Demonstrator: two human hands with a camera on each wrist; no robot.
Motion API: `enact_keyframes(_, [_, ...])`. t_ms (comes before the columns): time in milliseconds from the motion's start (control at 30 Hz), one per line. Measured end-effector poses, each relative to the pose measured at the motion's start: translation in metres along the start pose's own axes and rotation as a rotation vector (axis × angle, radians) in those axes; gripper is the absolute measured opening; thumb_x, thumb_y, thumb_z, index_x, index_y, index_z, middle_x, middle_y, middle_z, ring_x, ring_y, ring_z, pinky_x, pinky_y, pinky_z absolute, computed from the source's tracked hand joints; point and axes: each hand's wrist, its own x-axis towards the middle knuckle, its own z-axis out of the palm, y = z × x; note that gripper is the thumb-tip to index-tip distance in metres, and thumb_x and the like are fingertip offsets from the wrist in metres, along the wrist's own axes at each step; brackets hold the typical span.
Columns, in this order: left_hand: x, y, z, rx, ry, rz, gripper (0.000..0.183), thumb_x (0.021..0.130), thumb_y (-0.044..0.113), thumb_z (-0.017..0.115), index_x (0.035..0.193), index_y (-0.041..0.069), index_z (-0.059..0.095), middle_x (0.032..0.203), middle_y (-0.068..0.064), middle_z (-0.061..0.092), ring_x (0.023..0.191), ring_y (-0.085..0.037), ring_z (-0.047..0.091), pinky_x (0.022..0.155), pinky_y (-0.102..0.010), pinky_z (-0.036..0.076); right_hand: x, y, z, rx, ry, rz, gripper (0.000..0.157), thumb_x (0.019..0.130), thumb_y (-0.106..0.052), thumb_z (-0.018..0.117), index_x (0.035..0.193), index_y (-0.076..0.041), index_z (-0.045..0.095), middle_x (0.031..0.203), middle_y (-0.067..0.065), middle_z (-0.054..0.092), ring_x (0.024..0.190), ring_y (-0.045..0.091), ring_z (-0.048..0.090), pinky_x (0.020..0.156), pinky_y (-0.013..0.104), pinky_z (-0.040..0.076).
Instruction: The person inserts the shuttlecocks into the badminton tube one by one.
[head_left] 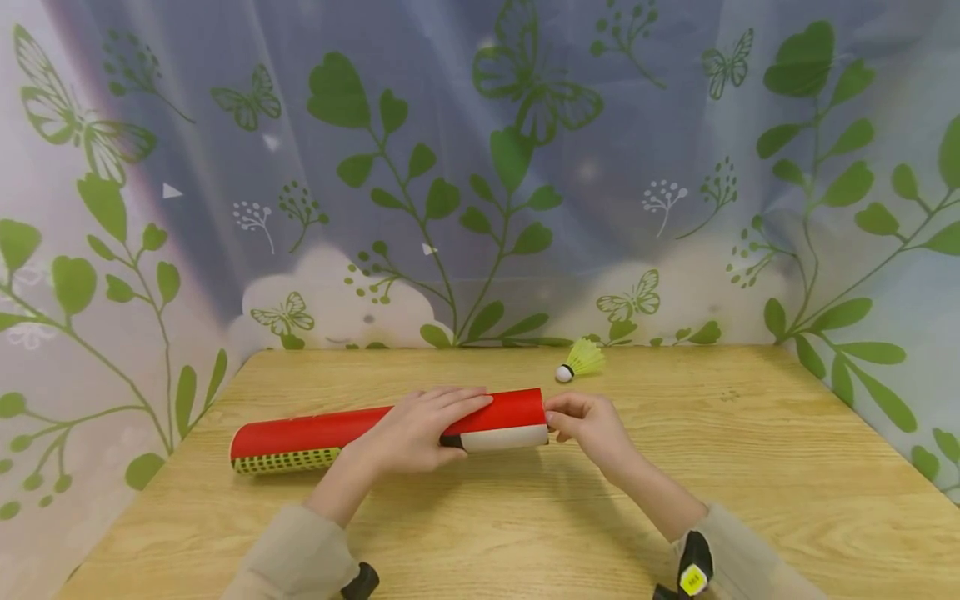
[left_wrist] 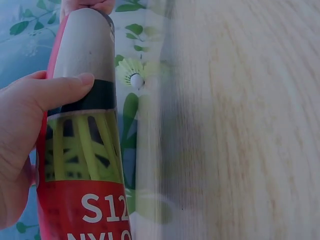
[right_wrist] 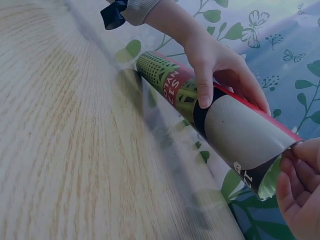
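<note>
A red, white and green shuttlecock tube (head_left: 517, 408) lies across the table, raised slightly in the right wrist view. My left hand (head_left: 420, 427) grips it from above, the thumb (left_wrist: 67, 91) pressed on its dark band. At the tube's right end, my right hand (head_left: 596, 429) has its thumb and fingers curled at the mouth. Inside that open mouth, the yellow-green skirt of a shuttlecock (right_wrist: 270, 181) shows, and the right fingertips pinch at it, partly hidden by the rim. Another yellow shuttlecock (head_left: 583, 360) with a white cork lies behind the right hand.
The wooden table (head_left: 750, 433) reaches back to a curtain (head_left: 465, 208) printed with leaves and butterflies. Black camera mounts sit on both wrists, over beige sleeves (head_left: 296, 554).
</note>
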Motion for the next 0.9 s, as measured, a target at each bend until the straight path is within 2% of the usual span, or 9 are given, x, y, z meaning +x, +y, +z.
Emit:
enact_keyframes(133, [0.002,-0.001,0.001,-0.017,-0.006,-0.004,0.072,0.081,0.030,0.072,0.144,0.021,0.038,0.145,0.005,0.041,0.130,-0.017,0.042,0.102,-0.043,0.037,0.000,-0.002,0.000,0.012,0.003,-0.002,0.018,0.086,-0.004,0.059,0.099,0.007,0.066,0.088,0.006,0.069,0.075,0.014,0.061,0.066,0.029,0.051])
enact_keyframes(400, [0.002,0.000,0.000,0.000,0.010,-0.004,0.076,0.079,0.034,0.073,0.145,0.022,0.037,0.145,0.004,0.041,0.128,-0.019,0.044,0.099,-0.046,0.039,0.002,-0.008,-0.002,0.012,0.016,0.064,0.019,0.088,-0.002,0.059,0.102,0.010,0.063,0.086,0.003,0.068,0.076,0.014,0.059,0.068,0.030,0.050])
enact_keyframes(567, [0.000,-0.003,0.001,0.036,0.024,0.019,0.079,0.077,0.036,0.075,0.144,0.019,0.038,0.144,0.002,0.042,0.126,-0.020,0.045,0.098,-0.045,0.041,0.006,-0.007,-0.005,-0.019,-0.031,0.055,0.020,0.088,-0.005,0.061,0.103,0.008,0.063,0.085,0.000,0.068,0.078,0.014,0.060,0.069,0.030,0.051])
enact_keyframes(733, [-0.004,-0.006,0.002,0.042,0.013,0.026,0.076,0.077,0.035,0.076,0.142,0.016,0.041,0.142,0.000,0.045,0.125,-0.022,0.046,0.099,-0.045,0.040,0.016,0.001,-0.025,-0.102,-0.083,0.018,0.029,0.089,-0.012,0.063,0.109,0.008,0.063,0.096,0.012,0.068,0.083,0.015,0.060,0.071,0.033,0.052])
enact_keyframes(900, [-0.009,-0.008,0.003,0.030,-0.015,0.003,0.076,0.078,0.035,0.074,0.144,0.017,0.039,0.143,0.001,0.044,0.126,-0.022,0.046,0.099,-0.046,0.039,0.033,0.017,-0.057,-0.230,-0.008,0.036,0.032,0.091,-0.015,0.059,0.115,0.007,0.060,0.106,0.020,0.066,0.086,0.014,0.060,0.075,0.040,0.052])
